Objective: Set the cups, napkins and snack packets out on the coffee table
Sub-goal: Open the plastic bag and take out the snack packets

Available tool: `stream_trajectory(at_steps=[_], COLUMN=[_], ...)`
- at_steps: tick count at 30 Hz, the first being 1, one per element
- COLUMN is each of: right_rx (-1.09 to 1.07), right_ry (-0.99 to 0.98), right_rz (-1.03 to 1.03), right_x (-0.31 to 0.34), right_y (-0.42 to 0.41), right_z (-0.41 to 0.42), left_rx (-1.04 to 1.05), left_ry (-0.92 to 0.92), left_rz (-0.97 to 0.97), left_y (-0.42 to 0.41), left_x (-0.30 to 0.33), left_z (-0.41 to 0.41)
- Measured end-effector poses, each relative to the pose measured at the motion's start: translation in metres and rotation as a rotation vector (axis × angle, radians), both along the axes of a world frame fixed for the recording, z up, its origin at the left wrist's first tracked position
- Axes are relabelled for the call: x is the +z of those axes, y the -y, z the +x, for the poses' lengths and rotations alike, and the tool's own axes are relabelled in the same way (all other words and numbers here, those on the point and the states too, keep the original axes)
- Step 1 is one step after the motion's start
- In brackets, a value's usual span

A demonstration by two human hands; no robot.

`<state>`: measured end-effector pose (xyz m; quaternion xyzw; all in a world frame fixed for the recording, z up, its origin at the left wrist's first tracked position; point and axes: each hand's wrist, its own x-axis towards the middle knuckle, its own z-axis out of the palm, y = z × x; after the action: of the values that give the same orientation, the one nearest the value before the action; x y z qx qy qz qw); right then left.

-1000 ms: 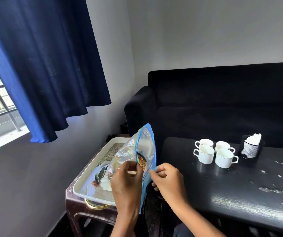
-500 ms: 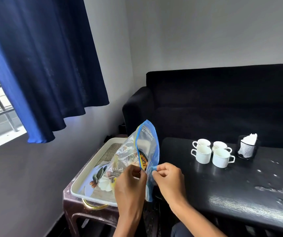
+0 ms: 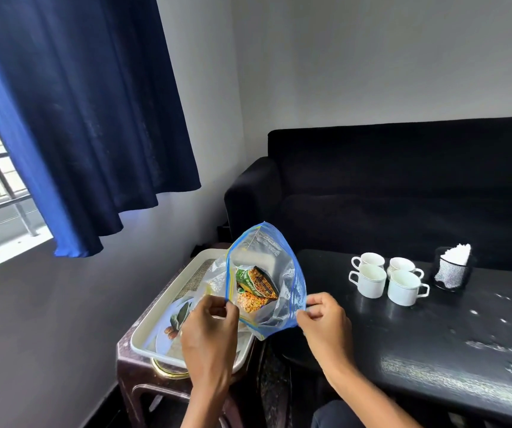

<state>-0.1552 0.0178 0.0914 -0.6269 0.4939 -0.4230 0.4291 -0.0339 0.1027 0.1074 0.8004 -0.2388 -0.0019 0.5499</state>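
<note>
**Bag held open above the tray**

The left hand [image 3: 209, 330] and right hand [image 3: 322, 319] are each pinching a lip of the bag [image 3: 267, 279] – mouth gaping toward the camera, long axis tilting up. Packets [image 3: 256, 288] are showing inside, labels unreadable – the tray [image 3: 168, 307] is lying partly hidden below.

Landmark = coffee table [image 3: 434, 350]; on its far part: four cups [image 3: 387, 278] clustered, napkin holder [image 3: 452, 270] just right of them; sofa [image 3: 403, 186] behind table; side table [image 3: 143, 375] left of it w/ tray [image 3: 155, 344] on top; zip bag [image 3: 267, 279] held above tray's right edge, snack packets [image 3: 256, 287] inside; curtain [image 3: 78, 118] far left.
</note>
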Motion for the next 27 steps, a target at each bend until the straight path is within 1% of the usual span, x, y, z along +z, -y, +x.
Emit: stream_trajectory(at_steps=[1,3,5,6,8,10,12,15,18,22,27], right_rx=[-0.010,-0.033,0.008,0.058,0.190,0.322,0.398,0.431,0.418,0.386,0.275], right_ry=[-0.038,-0.104,-0.160,-0.188,-0.276,-0.381,-0.495,-0.661,-0.741,-0.750,-0.669], right_rz=[-0.078,-0.325,-0.559,-0.629,-0.688,-0.662,-0.587,-0.445,-0.329,-0.277,-0.356], right_x=[0.002,0.009,0.021,0.027,0.037,0.043,0.043,0.039,0.032,0.018,0.013], right_y=[-0.001,-0.005,-0.006,-0.005,0.001,0.011,0.022,0.037,0.050,0.060,0.060], right_z=[0.000,0.001,0.006,0.010,0.021,0.037,0.054,0.079,0.096,0.110,0.108], left_rx=[-0.003,-0.007,0.003,0.005,0.005,-0.001,-0.020,-0.016,-0.010,-0.008,-0.010], left_ry=[0.001,-0.001,-0.002,-0.003,-0.006,-0.012,-0.024,-0.040,-0.050,-0.057,-0.058], left_rz=[0.003,0.016,0.046,0.058,0.082,0.096,0.102,0.110,0.105,0.108,0.108], left_y=[0.000,0.002,0.003,0.004,0.006,0.007,0.008,0.008,0.009,0.012,0.013], left_x=[0.000,0.000,0.002,0.003,0.004,0.004,0.002,0.000,-0.001,-0.002,-0.003], left_z=[0.000,-0.002,-0.004,-0.005,-0.006,-0.005,-0.002,0.003,0.006,0.008,0.009])
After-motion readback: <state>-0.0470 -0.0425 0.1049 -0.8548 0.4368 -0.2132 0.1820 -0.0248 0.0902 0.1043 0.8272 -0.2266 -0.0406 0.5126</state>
